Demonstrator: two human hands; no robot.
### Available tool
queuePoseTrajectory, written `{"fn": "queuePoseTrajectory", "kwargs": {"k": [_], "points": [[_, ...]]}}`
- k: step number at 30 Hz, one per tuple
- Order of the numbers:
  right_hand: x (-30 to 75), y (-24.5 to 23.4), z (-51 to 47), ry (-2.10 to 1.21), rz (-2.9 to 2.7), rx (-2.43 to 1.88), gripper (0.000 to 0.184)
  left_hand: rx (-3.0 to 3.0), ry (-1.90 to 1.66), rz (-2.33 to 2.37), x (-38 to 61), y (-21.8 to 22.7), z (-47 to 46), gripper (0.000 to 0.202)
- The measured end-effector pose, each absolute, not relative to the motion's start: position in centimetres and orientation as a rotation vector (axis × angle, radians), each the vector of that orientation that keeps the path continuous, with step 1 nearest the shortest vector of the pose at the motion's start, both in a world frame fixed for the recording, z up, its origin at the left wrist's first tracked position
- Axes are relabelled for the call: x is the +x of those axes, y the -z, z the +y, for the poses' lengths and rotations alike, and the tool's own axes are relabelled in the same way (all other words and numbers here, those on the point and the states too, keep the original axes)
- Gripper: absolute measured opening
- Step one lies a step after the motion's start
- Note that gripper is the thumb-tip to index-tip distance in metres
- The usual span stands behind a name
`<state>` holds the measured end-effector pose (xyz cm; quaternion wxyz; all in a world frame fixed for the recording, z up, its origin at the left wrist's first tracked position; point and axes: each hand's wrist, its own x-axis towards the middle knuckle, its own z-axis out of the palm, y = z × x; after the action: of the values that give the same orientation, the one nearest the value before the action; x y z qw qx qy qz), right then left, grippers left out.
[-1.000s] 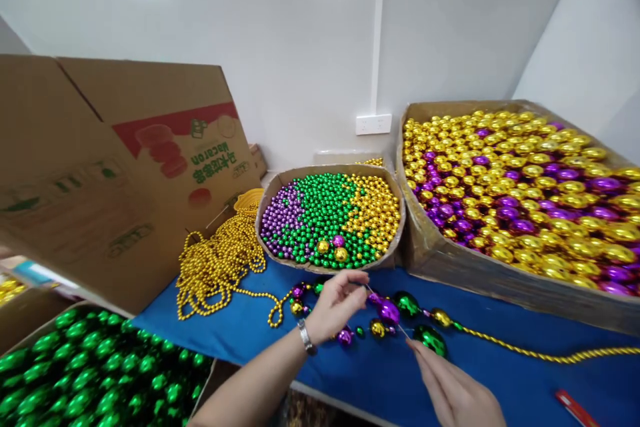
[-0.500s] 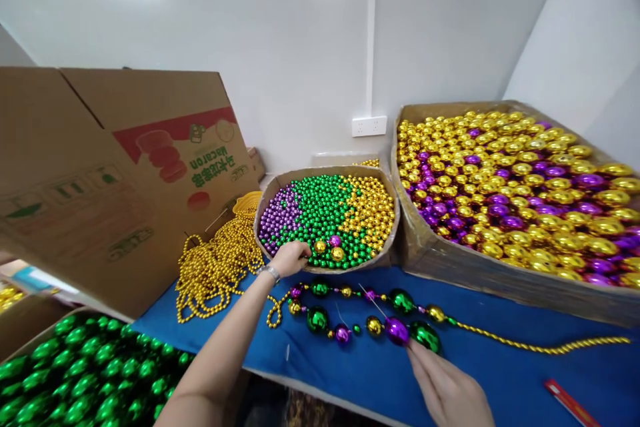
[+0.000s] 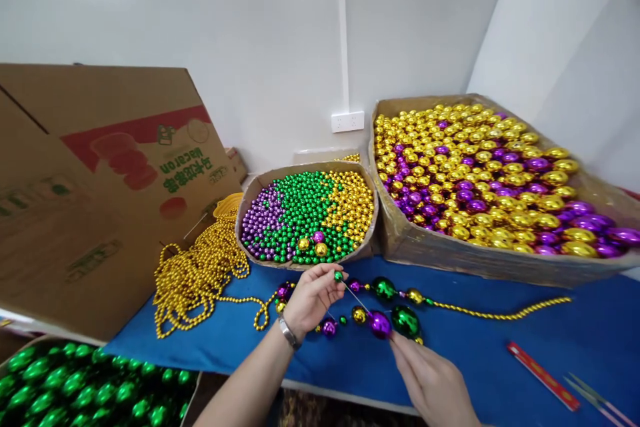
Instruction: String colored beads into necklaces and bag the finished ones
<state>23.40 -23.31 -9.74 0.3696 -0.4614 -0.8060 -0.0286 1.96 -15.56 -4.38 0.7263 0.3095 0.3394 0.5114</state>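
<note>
My left hand (image 3: 311, 301) pinches a small green bead (image 3: 339, 276) at the upper tip of a thin needle (image 3: 357, 296). The needle runs down to a shiny purple ball bead (image 3: 379, 324). At that ball's lower right edge, the fingers of my right hand (image 3: 431, 373) are closed on it. Around both hands lies a strand of green, gold and purple beads, with a large green ball (image 3: 405, 321) beside the purple one. A loose small green bead (image 3: 343, 320) and a gold ball (image 3: 359, 314) lie on the blue cloth (image 3: 480, 360). My left hand hides part of the strand.
Behind my hands stands a box of small beads (image 3: 239, 230). A larger box (image 3: 420, 243) of gold and purple beads is at right. Gold bead chains (image 3: 195, 273) heap at left beside a carton (image 3: 125, 213). Green beads (image 3: 90, 387) fill a container lower left. A red packet (image 3: 543, 375) lies right.
My left hand has come from the small-bead box toward me and right, now with a green bead at the needle tip. My right hand still holds the purple ball. The view has shifted right.
</note>
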Motion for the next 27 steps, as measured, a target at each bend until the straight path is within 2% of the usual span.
{"fn": "queuePoseTrajectory", "kwargs": {"k": [14, 24, 27], "points": [[24.6, 10.9, -24.6, 0.194, -2.070, -1.272, 0.037, 0.801, -1.156, 0.816, 3.5, 4.6, -16.5, 0.019], [26.0, 12.6, -25.8, 0.272, -2.073, -1.314, 0.036, 0.944, -1.179, 0.904, 5.0, 5.0, -17.4, 0.021], [26.4, 13.5, -26.1, 0.205, -2.084, -1.348, 0.037, 1.002, -1.159, 0.916, 5.9, 5.9, -18.6, 0.026]]}}
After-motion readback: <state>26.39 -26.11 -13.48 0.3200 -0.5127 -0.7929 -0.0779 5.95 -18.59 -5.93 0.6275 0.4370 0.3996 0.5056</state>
